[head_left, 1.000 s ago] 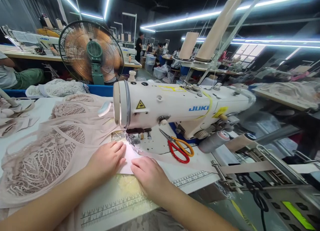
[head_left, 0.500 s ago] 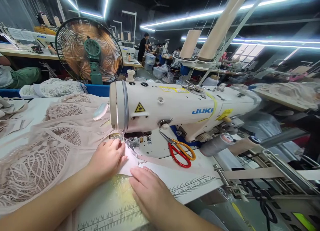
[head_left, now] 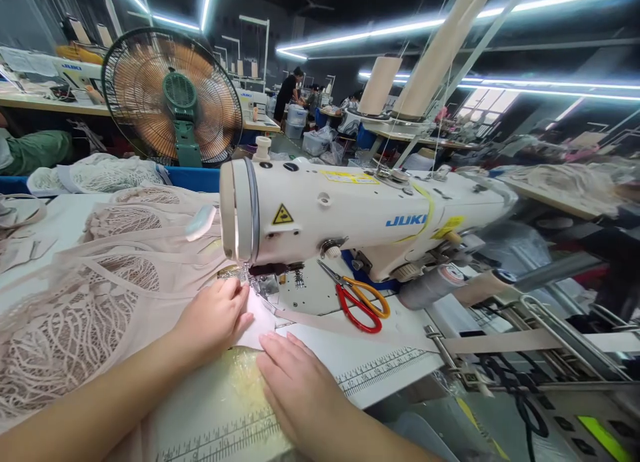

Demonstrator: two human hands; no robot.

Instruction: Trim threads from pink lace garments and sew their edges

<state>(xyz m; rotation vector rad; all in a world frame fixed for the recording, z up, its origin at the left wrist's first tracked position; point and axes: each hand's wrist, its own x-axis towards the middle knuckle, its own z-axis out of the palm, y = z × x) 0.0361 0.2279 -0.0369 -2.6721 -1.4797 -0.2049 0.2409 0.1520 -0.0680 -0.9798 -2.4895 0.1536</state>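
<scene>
My left hand (head_left: pixel 213 319) lies flat on pale pink fabric (head_left: pixel 165 295), fingertips close to the presser foot (head_left: pixel 260 285) of a white JUKI sewing machine (head_left: pixel 350 215). My right hand (head_left: pixel 295 382) rests flat with fingers stretched out on the table's ruler strip (head_left: pixel 380 369), its fingertips at the edge of the white piece (head_left: pixel 257 322) under the needle. A narrow pink strap (head_left: pixel 325 322) runs from the foot to the right. Neither hand grips anything.
Red and orange scissors (head_left: pixel 360 301) lie on the machine bed. Lace garments (head_left: pixel 70 322) are piled at left. A fan (head_left: pixel 170 95) stands behind. Thread cones (head_left: pixel 380 85) rise at right. Other workers sit at distant tables.
The view shifted slightly. My left hand crept toward the presser foot and my right hand slid back toward me a little.
</scene>
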